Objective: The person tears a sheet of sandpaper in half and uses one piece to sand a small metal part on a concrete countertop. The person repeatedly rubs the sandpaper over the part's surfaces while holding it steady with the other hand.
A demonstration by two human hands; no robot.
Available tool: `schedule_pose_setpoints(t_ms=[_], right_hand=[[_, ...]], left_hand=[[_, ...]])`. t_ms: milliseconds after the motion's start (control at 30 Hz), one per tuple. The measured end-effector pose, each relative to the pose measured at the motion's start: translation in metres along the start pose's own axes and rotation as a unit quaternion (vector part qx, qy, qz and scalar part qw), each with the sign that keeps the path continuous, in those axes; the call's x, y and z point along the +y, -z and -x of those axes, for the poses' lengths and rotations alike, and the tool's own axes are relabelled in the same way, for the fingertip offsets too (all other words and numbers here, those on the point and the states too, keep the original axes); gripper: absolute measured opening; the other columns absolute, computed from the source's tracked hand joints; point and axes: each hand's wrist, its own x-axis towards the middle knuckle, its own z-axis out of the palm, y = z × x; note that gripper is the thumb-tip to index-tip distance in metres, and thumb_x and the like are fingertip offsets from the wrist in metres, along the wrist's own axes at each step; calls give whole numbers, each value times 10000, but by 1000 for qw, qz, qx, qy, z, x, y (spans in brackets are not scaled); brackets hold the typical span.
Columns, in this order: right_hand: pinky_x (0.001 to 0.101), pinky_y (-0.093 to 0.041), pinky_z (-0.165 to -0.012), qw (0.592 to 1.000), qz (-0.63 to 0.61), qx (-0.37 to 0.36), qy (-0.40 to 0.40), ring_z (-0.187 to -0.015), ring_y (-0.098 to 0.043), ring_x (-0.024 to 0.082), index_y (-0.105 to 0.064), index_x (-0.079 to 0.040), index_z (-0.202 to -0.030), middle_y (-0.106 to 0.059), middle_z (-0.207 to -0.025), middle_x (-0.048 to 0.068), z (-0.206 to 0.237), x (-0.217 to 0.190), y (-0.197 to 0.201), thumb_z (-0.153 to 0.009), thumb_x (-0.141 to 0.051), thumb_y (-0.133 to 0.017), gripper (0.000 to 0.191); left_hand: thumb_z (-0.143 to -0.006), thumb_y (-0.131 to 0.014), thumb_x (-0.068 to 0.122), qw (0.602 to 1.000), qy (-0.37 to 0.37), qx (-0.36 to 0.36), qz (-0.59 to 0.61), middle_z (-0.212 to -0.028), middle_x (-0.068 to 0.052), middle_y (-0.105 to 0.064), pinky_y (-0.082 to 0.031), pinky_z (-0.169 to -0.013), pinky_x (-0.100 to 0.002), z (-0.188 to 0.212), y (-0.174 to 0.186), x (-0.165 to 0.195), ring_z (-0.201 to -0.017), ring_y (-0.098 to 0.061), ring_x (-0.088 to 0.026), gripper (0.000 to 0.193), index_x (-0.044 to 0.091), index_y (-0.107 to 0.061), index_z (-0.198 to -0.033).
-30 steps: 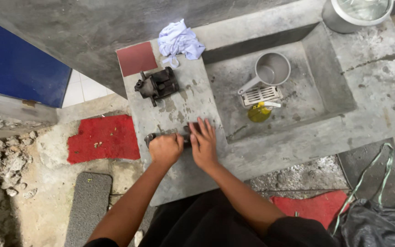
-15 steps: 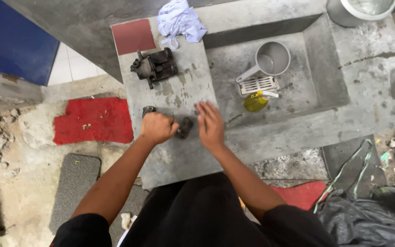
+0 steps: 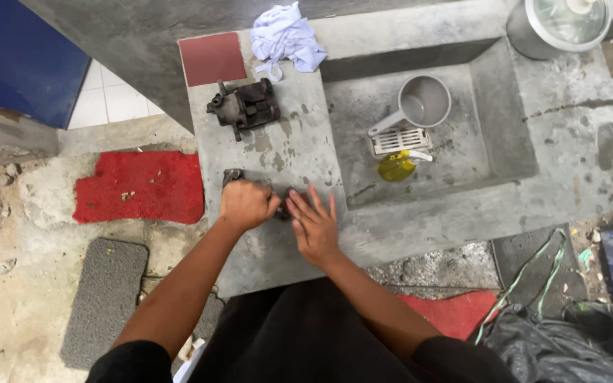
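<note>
Red mat (image 3: 140, 186), grey concrete counter (image 3: 299, 152), yellow bottle (image 3: 395, 168), pale lilac cloth (image 3: 286, 35).

Two bare forearms are seen from above; no gloves, watch, rings or bracelets are made out on the left hand (image 3: 247, 204) or the right hand (image 3: 315, 227); the fingers (image 3: 318, 203) are uncovered; short black sleeves are noted at the upper arms, ending above the elbows; a plain black garment is worn over the torso and lap, without visible print or pattern; the fabric appears matte and loosely creased.
</note>
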Motion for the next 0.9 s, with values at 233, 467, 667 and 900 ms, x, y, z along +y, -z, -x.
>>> schedule_pose_setpoints(t_ms=[233, 467, 667, 900], right_hand=[[670, -114, -1232, 1000, 6, -16, -18, -1541, -317, 377, -646, -102, -1411, -524, -1567, 34, -13, -8, -5, -1059, -250, -466, 422], [653, -112, -1257, 998, 27, -26, -50, -1556, -333, 344, -666, -159, -1387, -566, -1541, -4, -14, -16, -1, -1060, -253, -462, 398], [657, -126, -1245, 999, 2, 18, -39, -1553, -344, 355, -615, -135, -1441, -535, -1572, 32, -13, -12, -3, -1089, -271, -420, 425], [651, -139, -1238, 999, 4, 11, -35, -1545, -314, 386, -621, -136, -1440, -488, -1600, 67, -10, -9, -7, -1087, -270, -426, 425]], left_hand=[[-848, -638, 402, 999, 9, -25, 20, -624, -120, -697, -544, -546, -455, -1, 9, 0, -548, -676, -318, 377, 121, -747, -621], [-882, -643, 434, 999, 17, -34, 18, -635, -123, -701, -547, -560, -446, -2, 15, 1, -560, -677, -321, 416, 117, -750, -636], [-843, -641, 419, 1000, 9, -14, 9, -630, -118, -702, -551, -557, -457, -4, 17, 4, -557, -680, -316, 378, 130, -757, -629], [-838, -642, 396, 999, 13, -17, 29, -636, -113, -704, -548, -546, -464, -6, 18, 7, -551, -679, -321, 338, 151, -762, -639]])
